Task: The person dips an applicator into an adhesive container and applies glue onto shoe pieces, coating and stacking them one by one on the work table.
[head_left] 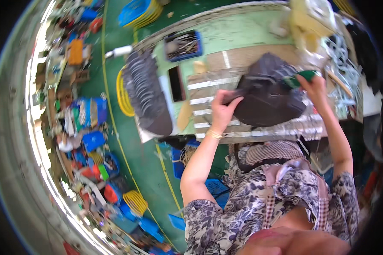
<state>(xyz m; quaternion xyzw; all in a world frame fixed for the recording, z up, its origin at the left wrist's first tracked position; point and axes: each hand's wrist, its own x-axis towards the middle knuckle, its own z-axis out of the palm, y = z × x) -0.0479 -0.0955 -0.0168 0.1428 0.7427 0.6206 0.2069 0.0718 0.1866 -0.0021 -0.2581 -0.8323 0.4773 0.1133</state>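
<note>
A green floor [144, 170] fills most of the view, smooth and painted, with a thin yellow line running across it. Along its left side lies a long clutter of blue crates [93, 140], yellow coils and mixed small goods, too blurred to sort out.

The table [242, 34] stands across the top, its top pale green and worn, with a bare wooden patch in the middle. Silvery strips [212, 83] lie in rows on the near half, up to the near edge. At the table's left edge a tall stack of dark grey flat pieces [147, 95] fans out, each one curved and thin, overhanging the corner. Near the far left corner sits a blue tray [183, 44] of small metal parts. A tangle of pale plastic and wire [327, 42] heaps up at the right end.

In the middle of the table, toward the near edge, rests a dark sheet [268, 93], matt, rounded and slightly domed, perhaps rubber or felt. The left hand [223, 108] is closed on its left edge, fingers curled over the rim and thumb under. The right hand [312, 87] is wrapped tightly round a green handle [302, 77] at the sheet's upper right side; the tool's working end is hidden.
</note>
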